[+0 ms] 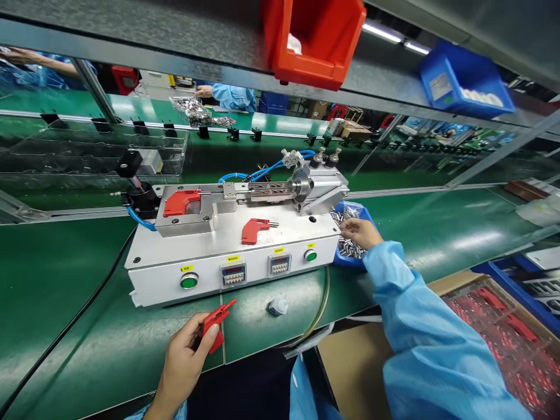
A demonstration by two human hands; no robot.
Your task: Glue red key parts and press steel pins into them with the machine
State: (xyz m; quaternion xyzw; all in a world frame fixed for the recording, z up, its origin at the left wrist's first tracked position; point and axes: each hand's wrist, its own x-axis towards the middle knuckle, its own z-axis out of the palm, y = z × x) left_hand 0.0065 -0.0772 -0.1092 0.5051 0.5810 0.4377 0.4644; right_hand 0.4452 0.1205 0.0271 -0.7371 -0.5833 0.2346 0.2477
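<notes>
My left hand (186,356) pinches a red plastic pistol-shaped part (215,326) by its grip, its thin nose pointing up and to the right. My right hand (361,232) is at a blue bin (365,213) of small metal pins (352,248), fingers drawn together over them; whether a pin is between the fingertips I cannot make out. Between the hands stands a white bench machine (236,239). On its top lies a second red pistol-shaped part (255,231) with a metal pin protruding. Another red part (181,203) sits in the metal fixture at the machine's left, in line with the cylinder (321,184).
A small white-capped bottle (278,306) stands before the machine, beside a clear hose (322,303). Overhead, a shelf carries an orange bin (315,46) and a blue bin (466,81). At lower right a box holds trays of red parts (503,338). Co-workers' arms show across the bench.
</notes>
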